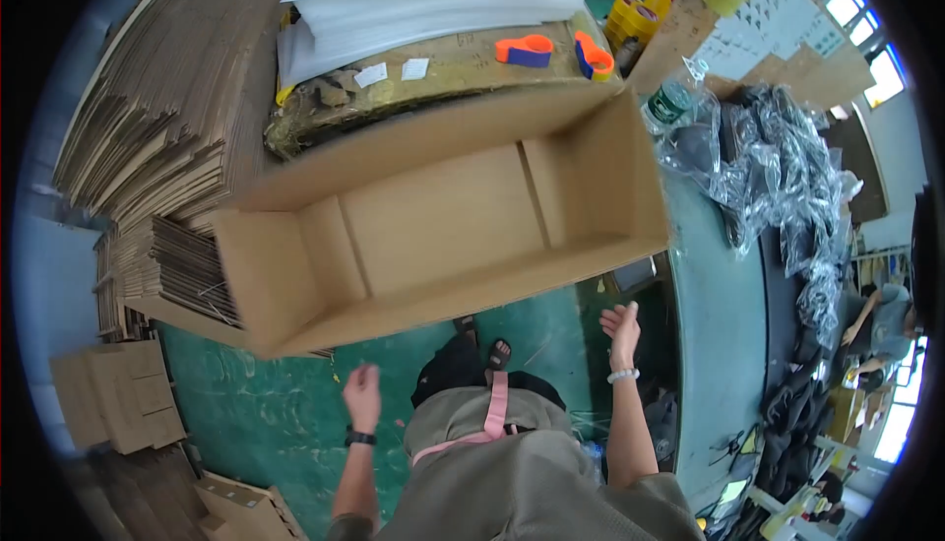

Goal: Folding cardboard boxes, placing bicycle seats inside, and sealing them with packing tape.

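Observation:
A long open cardboard box (443,226) hangs in front of me, its open top facing me and its inside bare. Neither hand touches it. My left hand (362,396) is below the box's left end, fingers loosely curled, with a dark watch on the wrist. My right hand (621,328) is just below the box's right end, palm up and fingers apart, with a white bead bracelet on the wrist. Both hands hold nothing.
Stacks of flat cardboard (148,137) stand at the left. Behind the box is a worn table with white foam sheets (433,0), orange tape dispensers (527,49) and yellow tape rolls (632,17). A green bench (714,324) with plastic-bagged dark items (778,167) runs at the right; a person (886,319) sits beyond.

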The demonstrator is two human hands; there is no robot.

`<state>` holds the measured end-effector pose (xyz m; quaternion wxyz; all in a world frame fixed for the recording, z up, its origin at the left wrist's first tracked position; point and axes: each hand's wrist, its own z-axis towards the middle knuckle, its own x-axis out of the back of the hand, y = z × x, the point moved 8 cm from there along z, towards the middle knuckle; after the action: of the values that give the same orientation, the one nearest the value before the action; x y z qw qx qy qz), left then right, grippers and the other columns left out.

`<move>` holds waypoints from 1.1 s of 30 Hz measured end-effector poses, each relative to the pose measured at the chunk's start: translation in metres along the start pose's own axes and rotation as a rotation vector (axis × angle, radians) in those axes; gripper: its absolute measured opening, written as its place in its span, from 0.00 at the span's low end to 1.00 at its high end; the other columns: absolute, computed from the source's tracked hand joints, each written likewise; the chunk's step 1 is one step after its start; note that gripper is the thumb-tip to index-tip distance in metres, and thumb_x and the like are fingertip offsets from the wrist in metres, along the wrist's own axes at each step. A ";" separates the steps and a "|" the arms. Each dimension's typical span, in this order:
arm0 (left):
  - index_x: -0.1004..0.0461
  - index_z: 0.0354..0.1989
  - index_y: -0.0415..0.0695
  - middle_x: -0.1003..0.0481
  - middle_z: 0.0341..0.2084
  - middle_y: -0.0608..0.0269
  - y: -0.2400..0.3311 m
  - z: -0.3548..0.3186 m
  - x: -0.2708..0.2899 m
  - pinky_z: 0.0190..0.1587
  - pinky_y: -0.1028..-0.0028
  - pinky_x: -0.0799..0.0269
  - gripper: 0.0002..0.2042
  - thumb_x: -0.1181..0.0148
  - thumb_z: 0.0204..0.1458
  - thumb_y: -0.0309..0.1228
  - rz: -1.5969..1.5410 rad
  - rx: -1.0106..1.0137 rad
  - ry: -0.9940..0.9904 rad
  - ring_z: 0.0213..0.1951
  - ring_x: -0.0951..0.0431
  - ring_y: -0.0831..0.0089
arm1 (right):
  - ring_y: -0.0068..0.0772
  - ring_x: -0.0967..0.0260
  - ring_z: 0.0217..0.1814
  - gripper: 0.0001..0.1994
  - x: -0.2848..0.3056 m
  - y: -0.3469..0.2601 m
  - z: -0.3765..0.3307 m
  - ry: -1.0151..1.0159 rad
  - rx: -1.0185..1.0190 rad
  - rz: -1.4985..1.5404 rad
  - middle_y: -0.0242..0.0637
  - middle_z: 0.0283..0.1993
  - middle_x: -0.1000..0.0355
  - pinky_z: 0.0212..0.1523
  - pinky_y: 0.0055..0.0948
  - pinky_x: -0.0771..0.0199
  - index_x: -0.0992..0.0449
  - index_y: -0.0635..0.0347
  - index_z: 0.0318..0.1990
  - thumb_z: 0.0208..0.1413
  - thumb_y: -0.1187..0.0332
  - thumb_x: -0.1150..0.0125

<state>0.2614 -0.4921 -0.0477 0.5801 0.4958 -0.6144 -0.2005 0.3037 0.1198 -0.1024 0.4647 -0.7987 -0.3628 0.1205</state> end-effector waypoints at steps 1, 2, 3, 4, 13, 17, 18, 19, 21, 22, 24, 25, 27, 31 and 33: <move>0.22 0.39 0.40 0.20 0.38 0.58 0.089 -0.007 -0.029 0.51 0.64 0.29 0.10 0.37 0.55 0.34 0.169 -0.276 -0.054 0.44 0.22 0.58 | 0.34 0.23 0.40 0.39 -0.008 0.000 -0.002 -0.022 0.005 0.023 0.46 0.43 0.22 0.41 0.29 0.25 0.31 0.70 0.57 0.64 0.35 0.62; 0.23 0.41 0.39 0.22 0.41 0.55 0.143 -0.008 -0.051 0.53 0.62 0.30 0.13 0.36 0.52 0.34 0.228 -0.497 -0.101 0.47 0.24 0.55 | 0.34 0.23 0.41 0.38 -0.024 -0.008 0.000 -0.064 0.051 0.018 0.46 0.44 0.22 0.41 0.29 0.25 0.31 0.70 0.57 0.64 0.36 0.61; 0.23 0.43 0.38 0.23 0.43 0.52 0.187 -0.010 -0.072 0.55 0.60 0.31 0.16 0.34 0.49 0.34 0.283 -0.719 -0.150 0.49 0.25 0.53 | 0.33 0.23 0.40 0.36 -0.037 -0.012 0.002 -0.079 0.030 0.012 0.45 0.44 0.23 0.41 0.29 0.25 0.31 0.70 0.55 0.65 0.38 0.59; 0.25 0.47 0.39 0.25 0.48 0.52 0.221 -0.006 -0.092 0.58 0.58 0.34 0.20 0.33 0.47 0.36 0.390 -0.787 -0.148 0.53 0.28 0.51 | 0.32 0.24 0.40 0.35 -0.052 -0.019 0.005 -0.076 0.021 0.037 0.45 0.44 0.23 0.40 0.29 0.25 0.31 0.68 0.54 0.65 0.38 0.58; 0.36 0.60 0.40 0.33 0.57 0.48 0.331 0.106 -0.199 0.66 0.53 0.47 0.37 0.30 0.42 0.43 0.806 -0.933 -0.229 0.64 0.40 0.50 | 0.36 0.25 0.45 0.35 -0.118 -0.071 0.014 -0.150 -0.123 0.018 0.44 0.52 0.26 0.43 0.38 0.25 0.36 0.62 0.62 0.62 0.38 0.52; 0.24 0.37 0.48 0.21 0.31 0.53 0.284 0.141 -0.228 0.35 0.55 0.28 0.13 0.39 0.51 0.44 1.103 -0.684 -0.619 0.31 0.20 0.53 | 0.40 0.39 0.64 0.40 -0.086 -0.137 0.047 0.219 0.220 -0.039 0.48 0.63 0.36 0.66 0.34 0.43 0.46 0.69 0.69 0.62 0.42 0.49; 0.24 0.32 0.50 0.21 0.26 0.56 0.276 0.127 -0.227 0.28 0.55 0.29 0.11 0.42 0.54 0.44 1.079 -0.830 -0.606 0.25 0.21 0.53 | 0.39 0.38 0.62 0.37 -0.089 -0.153 0.061 0.174 0.257 -0.024 0.48 0.62 0.34 0.64 0.34 0.41 0.43 0.69 0.67 0.63 0.45 0.47; 0.24 0.34 0.51 0.21 0.26 0.57 0.274 0.111 -0.220 0.28 0.57 0.29 0.11 0.45 0.56 0.43 1.005 -0.894 -0.585 0.26 0.21 0.53 | 0.38 0.36 0.61 0.34 -0.093 -0.165 0.073 0.121 0.291 -0.007 0.47 0.61 0.33 0.63 0.34 0.39 0.41 0.69 0.66 0.63 0.49 0.46; 0.23 0.34 0.51 0.22 0.25 0.58 0.276 0.093 -0.218 0.26 0.58 0.26 0.09 0.45 0.56 0.41 0.965 -0.847 -0.597 0.25 0.21 0.56 | 0.37 0.33 0.57 0.28 -0.106 -0.191 0.080 0.073 0.297 -0.028 0.47 0.56 0.29 0.60 0.32 0.36 0.37 0.69 0.62 0.63 0.56 0.44; 0.22 0.33 0.48 0.22 0.25 0.56 0.275 0.089 -0.229 0.26 0.60 0.26 0.11 0.42 0.56 0.42 0.994 -0.846 -0.668 0.25 0.20 0.57 | 0.35 0.31 0.54 0.24 -0.100 -0.188 0.089 0.131 0.315 -0.072 0.45 0.52 0.26 0.57 0.31 0.34 0.34 0.68 0.59 0.62 0.60 0.44; 0.22 0.32 0.47 0.22 0.24 0.56 0.274 0.080 -0.241 0.27 0.61 0.25 0.12 0.41 0.55 0.43 0.908 -0.876 -0.736 0.25 0.20 0.58 | 0.34 0.31 0.53 0.23 -0.102 -0.185 0.105 0.083 0.327 -0.027 0.45 0.51 0.27 0.56 0.31 0.33 0.34 0.68 0.59 0.62 0.61 0.45; 0.23 0.32 0.46 0.22 0.25 0.56 0.272 0.072 -0.246 0.28 0.61 0.25 0.12 0.41 0.55 0.43 0.889 -0.882 -0.779 0.26 0.20 0.58 | 0.34 0.30 0.52 0.23 -0.100 -0.185 0.109 0.046 0.316 -0.023 0.45 0.51 0.27 0.55 0.32 0.32 0.34 0.69 0.59 0.62 0.61 0.45; 0.23 0.32 0.46 0.22 0.26 0.56 0.277 0.068 -0.242 0.28 0.60 0.25 0.13 0.41 0.54 0.44 0.877 -0.866 -0.797 0.27 0.20 0.58 | 0.33 0.30 0.51 0.23 -0.095 -0.177 0.105 0.026 0.317 -0.075 0.45 0.51 0.27 0.54 0.31 0.32 0.34 0.69 0.59 0.61 0.61 0.45; 0.25 0.35 0.45 0.22 0.29 0.54 0.276 0.072 -0.257 0.33 0.60 0.24 0.16 0.41 0.54 0.47 0.970 -0.772 -0.913 0.33 0.19 0.56 | 0.40 0.30 0.52 0.25 -0.087 -0.174 0.109 0.053 0.219 -0.135 0.49 0.52 0.28 0.56 0.34 0.32 0.33 0.70 0.58 0.59 0.60 0.42; 0.24 0.39 0.44 0.21 0.32 0.51 0.278 0.079 -0.270 0.36 0.57 0.24 0.20 0.40 0.52 0.50 1.141 -0.619 -1.121 0.36 0.20 0.54 | 0.49 0.32 0.57 0.27 -0.077 -0.176 0.110 0.148 0.318 -0.263 0.53 0.54 0.29 0.60 0.41 0.35 0.33 0.70 0.58 0.58 0.58 0.42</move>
<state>0.0405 -0.1716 0.0222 0.3119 -0.2421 -0.8834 -0.2523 0.1088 0.1926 -0.0272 0.6220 -0.6678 -0.4051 0.0555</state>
